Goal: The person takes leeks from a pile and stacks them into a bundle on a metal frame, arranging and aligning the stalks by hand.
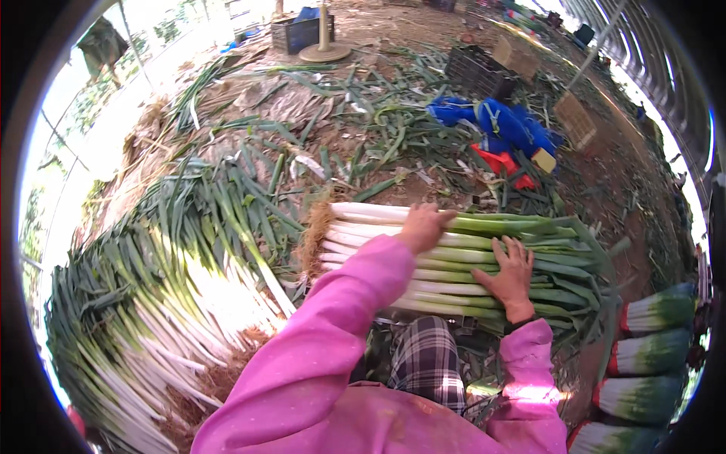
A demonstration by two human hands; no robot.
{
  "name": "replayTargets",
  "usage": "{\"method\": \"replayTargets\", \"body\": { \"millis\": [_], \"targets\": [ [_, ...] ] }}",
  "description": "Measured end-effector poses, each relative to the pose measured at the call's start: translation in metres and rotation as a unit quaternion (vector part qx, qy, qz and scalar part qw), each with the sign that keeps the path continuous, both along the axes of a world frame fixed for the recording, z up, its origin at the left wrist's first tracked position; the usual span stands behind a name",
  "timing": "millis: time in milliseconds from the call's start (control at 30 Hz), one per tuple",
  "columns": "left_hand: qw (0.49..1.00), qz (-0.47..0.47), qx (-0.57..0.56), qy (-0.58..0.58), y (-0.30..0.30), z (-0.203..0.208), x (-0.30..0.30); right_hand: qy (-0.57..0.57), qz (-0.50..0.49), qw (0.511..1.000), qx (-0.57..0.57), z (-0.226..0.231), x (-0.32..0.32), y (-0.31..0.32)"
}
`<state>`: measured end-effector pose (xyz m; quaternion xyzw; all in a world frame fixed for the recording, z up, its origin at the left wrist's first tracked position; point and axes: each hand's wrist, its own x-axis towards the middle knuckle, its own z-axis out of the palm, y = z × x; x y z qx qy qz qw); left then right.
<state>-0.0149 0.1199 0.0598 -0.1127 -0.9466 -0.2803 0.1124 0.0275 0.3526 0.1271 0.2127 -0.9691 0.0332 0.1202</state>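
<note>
Leeks [446, 278] lie beneath both sets of fingers. The left hand [423, 228] has fingers bent over the farthest leeks, grip unclear; the right hand [513, 280] rests on them, fingers spread wide, gripping nothing.

No legible text, numbers or signs (none anywhere).
</note>
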Motion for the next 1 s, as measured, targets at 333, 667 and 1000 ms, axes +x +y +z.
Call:
{"method": "replayTargets", "body": {
  "millis": [333,667,1000],
  "targets": [
    [0.981,-0.054,0.155,-0.102,-0.028,-0.014,0.006,-0.021,0.053,0.998,-0.030,0.004,0.000,0.006],
    [0.998,-0.021,-0.043,-0.032,-0.059,-0.045,0.020,-0.175,-0.021,0.978,0.108,0.019,-0.050,0.004],
    [0.959,0.034,-0.074,-0.271,-0.137,-0.036,0.049,-0.222,-0.025,0.966,0.128,0.029,-0.054,-0.004]
  ]
}}
